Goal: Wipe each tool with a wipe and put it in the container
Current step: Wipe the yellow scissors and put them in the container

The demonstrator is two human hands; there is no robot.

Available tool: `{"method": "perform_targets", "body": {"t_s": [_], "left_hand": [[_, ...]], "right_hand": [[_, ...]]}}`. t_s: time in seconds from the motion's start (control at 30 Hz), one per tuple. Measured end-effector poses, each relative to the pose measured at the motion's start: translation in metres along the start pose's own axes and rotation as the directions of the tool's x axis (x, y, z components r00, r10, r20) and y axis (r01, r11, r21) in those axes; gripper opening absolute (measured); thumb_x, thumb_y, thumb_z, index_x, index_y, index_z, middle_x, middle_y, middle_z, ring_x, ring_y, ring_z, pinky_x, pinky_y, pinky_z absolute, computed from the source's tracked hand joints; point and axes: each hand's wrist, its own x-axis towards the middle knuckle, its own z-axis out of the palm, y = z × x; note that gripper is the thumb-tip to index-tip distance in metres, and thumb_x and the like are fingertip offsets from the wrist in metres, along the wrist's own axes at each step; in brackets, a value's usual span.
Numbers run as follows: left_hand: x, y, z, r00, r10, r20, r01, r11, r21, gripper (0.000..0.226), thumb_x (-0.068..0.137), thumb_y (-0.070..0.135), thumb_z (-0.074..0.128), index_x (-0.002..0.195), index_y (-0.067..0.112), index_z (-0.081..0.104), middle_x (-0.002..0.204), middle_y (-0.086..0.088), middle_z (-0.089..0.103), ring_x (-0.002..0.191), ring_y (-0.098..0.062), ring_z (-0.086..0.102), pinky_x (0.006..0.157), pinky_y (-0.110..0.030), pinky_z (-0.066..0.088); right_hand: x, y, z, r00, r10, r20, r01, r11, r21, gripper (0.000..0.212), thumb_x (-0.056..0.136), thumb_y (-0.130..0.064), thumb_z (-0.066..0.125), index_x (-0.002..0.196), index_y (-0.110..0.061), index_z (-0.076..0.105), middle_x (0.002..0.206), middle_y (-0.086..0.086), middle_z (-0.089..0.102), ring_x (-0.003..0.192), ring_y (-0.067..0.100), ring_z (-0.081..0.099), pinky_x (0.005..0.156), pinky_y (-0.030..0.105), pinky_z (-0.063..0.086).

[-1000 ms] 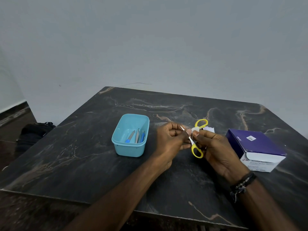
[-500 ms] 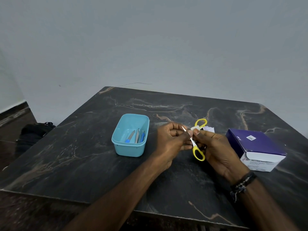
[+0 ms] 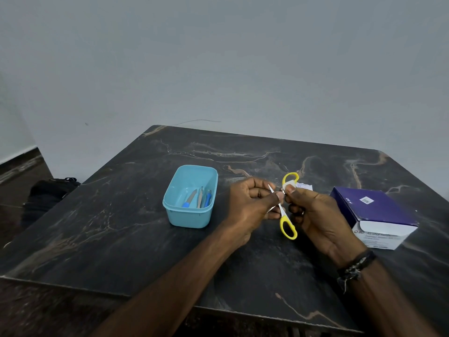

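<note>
Scissors wiped above the tabletop (image 3: 121, 239).
Left hand (image 3: 252, 205) grips the open yellow-handled scissors (image 3: 286, 222); right hand (image 3: 318, 215) pinches a white wipe (image 3: 290, 184) on them. Blue container (image 3: 192, 220) left; box (image 3: 374, 215) marked "BD" right.

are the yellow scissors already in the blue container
No, both hands hold the scissors above the table, right of the container.

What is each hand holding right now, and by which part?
The left hand holds the open scissors by the blades. The right hand pinches a white wipe near the pivot.
</note>
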Motion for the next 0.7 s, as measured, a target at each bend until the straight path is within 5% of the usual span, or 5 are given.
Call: {"method": "perform_targets", "body": {"t_s": [0.47, 0.7], "left_hand": [[0.001, -0.0008, -0.0011, 0.999, 0.035, -0.026, -0.034, 0.998, 0.046, 0.023, 0.078, -0.002, 0.075, 0.098, -0.001, 0.063, 0.078, -0.022, 0.067, 0.061, -0.024, 0.064, 0.053, -0.029, 0.055], [0.001, -0.0019, 0.0012, 0.999, 0.049, -0.016, -0.048, 0.998, 0.045, 0.024, 0.079, -0.003, 0.074, 0.1, -0.001, 0.064, 0.082, -0.027, 0.068, 0.061, -0.026, 0.066, 0.057, -0.033, 0.055]], "right_hand": [[-0.0001, -0.0048, -0.0018, 0.999, 0.011, -0.039, -0.009, 0.998, 0.066, 0.006, 0.088, -0.012, 0.058, 0.085, -0.01, 0.062, 0.069, 0.002, 0.053, 0.049, 0.007, 0.042, 0.049, 0.024, 0.027], [0.0043, -0.0051, -0.0022, 0.986, -0.01, -0.167, 0.032, 0.991, 0.129, 0.011, 0.086, -0.011, 0.06, 0.095, -0.005, 0.063, 0.067, 0.001, 0.053, 0.044, 0.004, 0.041, 0.042, 0.019, 0.027]]}}
